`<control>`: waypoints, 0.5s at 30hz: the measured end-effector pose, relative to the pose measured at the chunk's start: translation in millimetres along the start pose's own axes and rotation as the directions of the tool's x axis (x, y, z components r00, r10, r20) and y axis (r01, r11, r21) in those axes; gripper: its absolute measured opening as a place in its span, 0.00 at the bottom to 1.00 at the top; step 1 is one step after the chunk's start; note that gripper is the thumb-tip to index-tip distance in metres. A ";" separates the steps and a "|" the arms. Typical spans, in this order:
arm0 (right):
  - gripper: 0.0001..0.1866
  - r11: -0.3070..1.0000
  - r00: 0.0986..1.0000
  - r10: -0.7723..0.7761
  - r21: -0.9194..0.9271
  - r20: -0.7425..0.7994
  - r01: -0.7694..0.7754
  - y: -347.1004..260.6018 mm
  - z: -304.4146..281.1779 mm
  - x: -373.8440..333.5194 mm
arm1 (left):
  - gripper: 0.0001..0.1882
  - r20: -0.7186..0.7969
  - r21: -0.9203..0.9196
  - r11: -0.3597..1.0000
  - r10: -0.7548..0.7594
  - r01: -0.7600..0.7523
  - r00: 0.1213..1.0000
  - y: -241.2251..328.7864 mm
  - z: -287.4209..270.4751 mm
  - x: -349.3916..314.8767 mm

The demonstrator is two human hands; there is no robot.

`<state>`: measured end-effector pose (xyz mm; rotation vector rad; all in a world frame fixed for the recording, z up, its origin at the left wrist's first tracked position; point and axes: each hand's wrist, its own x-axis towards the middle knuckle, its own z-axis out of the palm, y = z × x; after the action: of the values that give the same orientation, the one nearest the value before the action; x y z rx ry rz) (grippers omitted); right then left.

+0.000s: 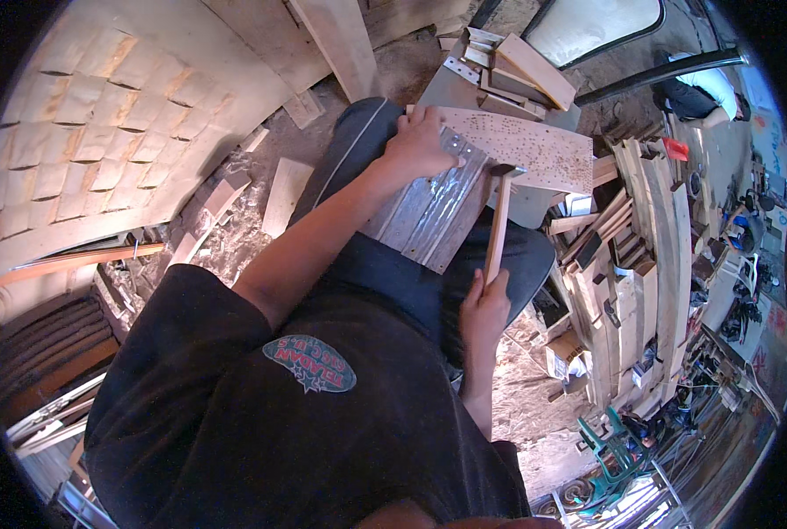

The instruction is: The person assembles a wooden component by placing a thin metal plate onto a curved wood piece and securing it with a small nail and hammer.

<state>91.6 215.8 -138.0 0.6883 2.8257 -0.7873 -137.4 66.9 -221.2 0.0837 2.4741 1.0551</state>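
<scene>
Across my lap lies a slatted wooden panel (pixel 402 220) with a shiny, clear-looking strip along its middle. Curled over its upper left end is my left hand (pixel 418 148), gripping it; whether a small piece sits between the fingertips I cannot make out. My right hand (pixel 485 304) is closed round the lower handle of a hammer (pixel 499 225). The dark hammer head is at the panel's right edge, over or beside a pale board (pixel 534 150) dotted with many small holes. That board lies partly beneath the panel.
Beyond the holed board, wood offcuts (pixel 526 75) are piled on a grey surface. Long planks (pixel 662 264) are stacked to the right, near a green plastic chair (pixel 618 454). A large curved wooden panel (pixel 111 115) stands at left. Another person (pixel 706 88) bends at far right.
</scene>
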 end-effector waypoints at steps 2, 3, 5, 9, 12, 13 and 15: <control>0.12 0.999 1.000 0.013 0.045 -0.026 -0.012 -4.2 -4.6 -3.9 | 0.47 0.025 0.027 1.000 -0.001 0.000 1.000 1.4 -4.9 2.6; 0.12 0.996 0.998 0.033 0.086 -0.051 -0.029 -6.2 -5.7 -5.1 | 0.47 0.020 0.031 1.000 -0.002 0.001 1.000 2.3 -6.8 3.2; 0.12 0.998 0.996 0.016 0.054 -0.085 -0.012 0.2 -1.1 -5.2 | 0.46 0.008 0.046 0.999 -0.010 0.010 1.000 9.0 0.8 -0.6; 0.12 0.997 1.000 -0.004 0.072 -0.018 0.005 -11.5 -8.5 0.0 | 0.45 0.006 0.013 1.000 0.002 -0.002 1.000 5.1 -1.9 -0.9; 0.11 0.990 0.991 -0.036 0.133 -0.130 0.053 -10.5 -7.5 -5.0 | 0.45 0.033 0.021 0.999 -0.024 0.024 0.999 3.8 -4.3 0.1; 0.10 0.979 0.968 -0.070 0.168 -0.241 0.112 -11.6 -3.1 -7.4 | 0.45 0.017 0.018 1.000 -0.003 0.003 1.000 1.0 -3.8 2.1; 0.10 0.992 0.983 -0.030 0.111 -0.183 0.051 -10.3 -1.9 -4.1 | 0.45 0.002 0.025 1.000 0.013 -0.013 1.000 -3.6 -0.4 3.0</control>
<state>90.5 207.4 -130.7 0.7573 2.9835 -0.9475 -139.9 64.8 -224.6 0.1087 2.4890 1.0286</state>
